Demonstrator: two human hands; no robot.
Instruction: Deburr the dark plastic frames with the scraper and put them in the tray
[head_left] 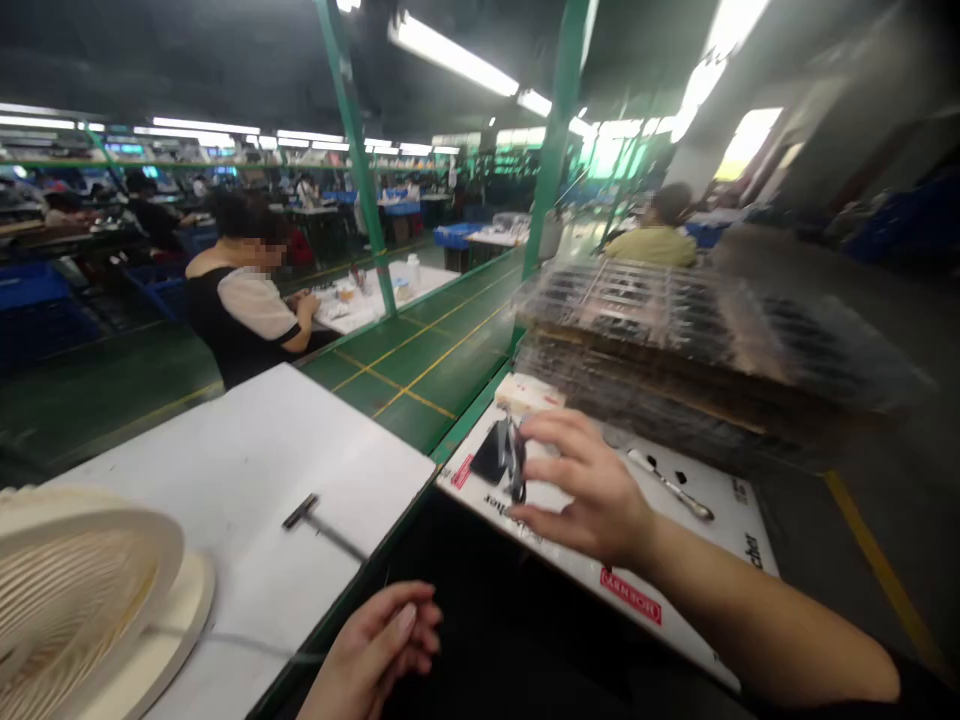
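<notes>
My right hand [581, 490] is over a white printed board [694, 615], its thumb and fingertips closed around the edges of a thin, dark glossy piece [516, 462]. Blur hides the exact shape of this piece. Beside it lies a flat black square piece [491, 452]. A white block with red marks [529, 393] sits just behind. To the right of that hand, a slim silvery tool [675, 488] rests near small black bits [681, 477]. Low in the middle, my left hand [390, 640] has loosely curled, closed fingers, with nothing visible in them.
Stacked clear trays [660, 320] with dark parts stand at right. On the white table [262, 450] are a T-shaped metal piece [304, 510] and a cream ribbed round object [82, 600]. A green belt with yellow lines [420, 355] runs between tables. A co-worker [244, 290] sits across it.
</notes>
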